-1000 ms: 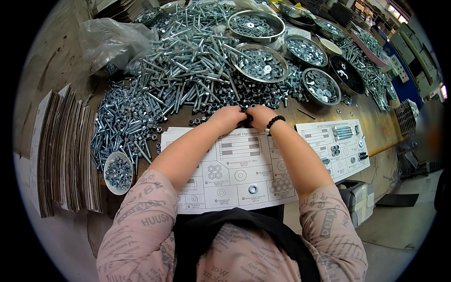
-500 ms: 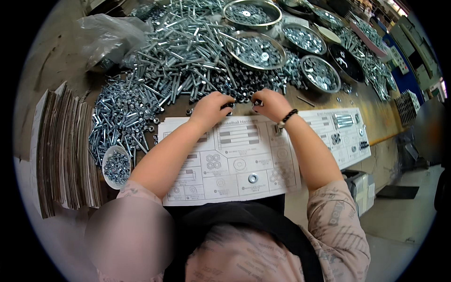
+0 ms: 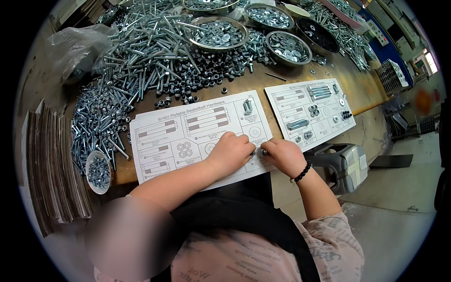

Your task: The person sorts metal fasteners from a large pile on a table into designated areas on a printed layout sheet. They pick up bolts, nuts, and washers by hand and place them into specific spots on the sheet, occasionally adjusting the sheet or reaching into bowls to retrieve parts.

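My left hand [image 3: 233, 153] and my right hand [image 3: 284, 156] are close together over the lower right corner of the near printed sheet [image 3: 155, 130]. Both have curled fingers pinching small nuts; a metallic nut [image 3: 265, 151] shows at the right fingertips. The left hand's nuts are mostly covered by its fingers. A few short bolts [image 3: 247, 107] rest in the sheet's upper right box. My left forearm lies across the sheet's lower part, hiding some printed boxes. Beyond the sheet, lock nuts [image 3: 188, 77] with dark centres are heaped on the table.
Bolts [image 3: 141, 42] form a large heap behind, beside metal bowls of washers [image 3: 218, 35]. A second sheet [image 3: 289, 104] at right carries sorted bolts, nuts and washers. At left stand a white bowl of small nuts [image 3: 98, 173] and a stack of cardboard [image 3: 54, 164].
Both hands have come back from the lock nut heap to the near sheet's lower right corner, nuts in their fingers. The view has shifted, showing more of the second sheet.
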The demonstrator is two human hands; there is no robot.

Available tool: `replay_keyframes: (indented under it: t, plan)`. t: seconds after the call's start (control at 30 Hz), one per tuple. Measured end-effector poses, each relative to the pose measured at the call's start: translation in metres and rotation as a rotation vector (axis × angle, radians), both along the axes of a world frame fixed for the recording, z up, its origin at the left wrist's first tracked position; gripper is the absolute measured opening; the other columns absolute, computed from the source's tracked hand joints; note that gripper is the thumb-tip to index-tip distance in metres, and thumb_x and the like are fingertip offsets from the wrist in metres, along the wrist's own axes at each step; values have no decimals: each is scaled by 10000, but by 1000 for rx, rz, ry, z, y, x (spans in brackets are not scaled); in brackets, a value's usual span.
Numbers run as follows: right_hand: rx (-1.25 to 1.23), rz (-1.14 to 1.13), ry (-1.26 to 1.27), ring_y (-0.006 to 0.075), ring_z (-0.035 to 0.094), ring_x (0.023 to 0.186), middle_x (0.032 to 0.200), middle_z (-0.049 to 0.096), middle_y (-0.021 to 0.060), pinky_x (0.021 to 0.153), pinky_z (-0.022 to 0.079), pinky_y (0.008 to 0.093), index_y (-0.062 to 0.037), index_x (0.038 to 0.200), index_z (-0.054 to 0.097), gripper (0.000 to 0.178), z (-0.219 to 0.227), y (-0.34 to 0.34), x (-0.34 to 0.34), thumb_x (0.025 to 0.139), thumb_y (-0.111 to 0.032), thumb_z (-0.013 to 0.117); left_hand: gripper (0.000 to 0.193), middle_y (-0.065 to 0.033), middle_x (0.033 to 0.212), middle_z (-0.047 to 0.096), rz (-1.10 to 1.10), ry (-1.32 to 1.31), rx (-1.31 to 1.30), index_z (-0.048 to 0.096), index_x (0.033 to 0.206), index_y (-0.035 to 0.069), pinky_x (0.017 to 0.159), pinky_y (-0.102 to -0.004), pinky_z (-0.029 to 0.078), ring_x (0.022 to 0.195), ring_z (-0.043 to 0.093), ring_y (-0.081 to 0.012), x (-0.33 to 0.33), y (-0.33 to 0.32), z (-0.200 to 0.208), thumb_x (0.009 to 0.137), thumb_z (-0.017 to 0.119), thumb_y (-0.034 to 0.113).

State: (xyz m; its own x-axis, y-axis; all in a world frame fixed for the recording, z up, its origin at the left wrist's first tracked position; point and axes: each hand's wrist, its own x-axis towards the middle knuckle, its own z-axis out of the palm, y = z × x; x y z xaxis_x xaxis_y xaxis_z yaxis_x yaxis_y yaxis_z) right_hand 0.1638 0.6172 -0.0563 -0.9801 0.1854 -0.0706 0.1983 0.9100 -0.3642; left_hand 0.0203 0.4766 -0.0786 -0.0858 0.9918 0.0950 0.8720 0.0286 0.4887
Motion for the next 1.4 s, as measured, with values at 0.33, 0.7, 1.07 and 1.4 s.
replay_keyframes:
  t: [0.33, 0.7, 1.07, 1.4]
  plan:
    - [-104, -92, -12, 272, 568, 771, 817, 549, 77, 654, 469, 364, -107, 898, 579, 271, -6, 5, 9, 667, -189, 694, 195, -60, 824, 570, 116, -107, 140, 625, 897, 90, 765, -349, 388, 776, 546, -231, 17, -5, -11, 712, 587, 140]
    - [-200, 35, 74, 279, 556, 812, 858, 559, 83, 687, 463, 353, -95, 884, 609, 225, -10, 8, 6, 669, -89, 675, 264, -77, 871, 582, 110, -222, 76, 627, 943, 81, 810, -364, 370, 850, 533, -243, 17, -7, -8, 712, 501, 63]
    - [-268, -5, 107, 266, 560, 783, 844, 550, 69, 677, 465, 342, -104, 933, 597, 266, 18, 14, -10, 678, -100, 670, 274, -101, 908, 588, 167, -279, 79, 611, 992, 62, 761, -383, 431, 863, 548, -287, -2, -11, 4, 740, 503, 55]
    - [-63, 50, 281, 289, 564, 838, 875, 573, 95, 712, 465, 374, -101, 903, 618, 151, -8, 31, -141, 754, -104, 596, 216, -78, 899, 578, 518, -17, -19, 632, 983, 108, 757, -365, 453, 881, 563, -260, -150, -32, -12, 776, 571, 113]
